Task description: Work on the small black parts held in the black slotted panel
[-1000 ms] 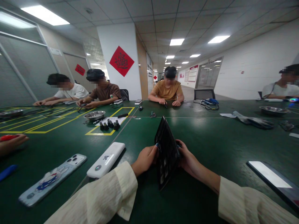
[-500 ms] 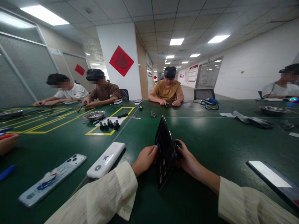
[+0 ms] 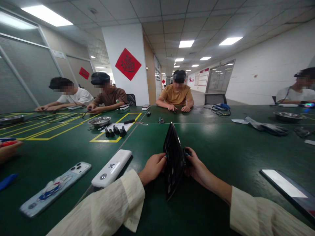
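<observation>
In the middle, a flat black panel (image 3: 173,160) with a glossy rim stands tilted on edge above the green table. Its inner face carries pale shapes too dark to make out. My left hand (image 3: 155,166) grips its left side, thumb against the inner face. On the other side, my right hand (image 3: 195,163) closes around a small dark part at the panel's back edge; some of its fingers are hidden behind. To the left of my left forearm lies a white power bank (image 3: 112,168), with a phone in a patterned case (image 3: 56,189) beyond it.
A dark-screened device (image 3: 287,186) lies at right. Farther off are a metal bowl (image 3: 99,121), several black cylindrical parts (image 3: 115,131), gloves (image 3: 267,127) and another bowl (image 3: 289,116). Another person's hand (image 3: 9,150) reaches in at left; co-workers sit around the green table (image 3: 147,141).
My hands and the black panel stay almost still. At the left edge, the other person's hand and the red and blue item in it have shifted slightly.
</observation>
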`<state>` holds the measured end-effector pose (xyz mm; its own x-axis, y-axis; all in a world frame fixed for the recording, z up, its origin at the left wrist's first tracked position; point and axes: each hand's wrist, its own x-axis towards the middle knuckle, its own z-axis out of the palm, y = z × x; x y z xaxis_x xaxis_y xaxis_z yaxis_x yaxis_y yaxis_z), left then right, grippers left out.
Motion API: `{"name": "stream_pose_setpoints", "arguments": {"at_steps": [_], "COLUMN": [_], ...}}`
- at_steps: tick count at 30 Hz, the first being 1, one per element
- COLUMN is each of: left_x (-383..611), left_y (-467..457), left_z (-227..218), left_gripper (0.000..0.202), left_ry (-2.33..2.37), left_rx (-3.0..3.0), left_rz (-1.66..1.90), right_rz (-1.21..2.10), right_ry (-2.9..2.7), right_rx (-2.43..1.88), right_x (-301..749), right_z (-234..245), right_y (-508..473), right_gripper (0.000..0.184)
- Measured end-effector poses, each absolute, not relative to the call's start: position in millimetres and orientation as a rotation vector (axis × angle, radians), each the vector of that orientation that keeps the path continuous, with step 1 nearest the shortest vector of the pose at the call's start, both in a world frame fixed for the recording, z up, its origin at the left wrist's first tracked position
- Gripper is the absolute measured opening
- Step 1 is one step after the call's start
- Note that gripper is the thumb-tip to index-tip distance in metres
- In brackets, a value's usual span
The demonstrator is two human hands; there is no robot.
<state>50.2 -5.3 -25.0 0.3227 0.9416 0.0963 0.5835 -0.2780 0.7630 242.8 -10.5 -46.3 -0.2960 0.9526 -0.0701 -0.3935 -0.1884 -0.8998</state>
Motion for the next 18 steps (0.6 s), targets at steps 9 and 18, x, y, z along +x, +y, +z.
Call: {"name": "stream_pose_setpoints", "arguments": {"at_steps": [9,18], "left_x": [50.4,50.9], "left_y": [-5.7,-5.6], "left_z": [-25.4,-24.7], "left_gripper": [0.044,0.049], "left_ry": [1.344,1.367], "left_rx": [1.959,1.985], "left_rz": [0.734,0.737], "right_rz": [1.687,1.683], "right_ry": [-1.005,-1.003], "right_rx": [-0.807,-0.811], "right_x": [242.6,242.8], "right_z": [-50.9,-46.2], "right_y": [-7.5,-11.4], "right_gripper": [0.065,0.066]}}
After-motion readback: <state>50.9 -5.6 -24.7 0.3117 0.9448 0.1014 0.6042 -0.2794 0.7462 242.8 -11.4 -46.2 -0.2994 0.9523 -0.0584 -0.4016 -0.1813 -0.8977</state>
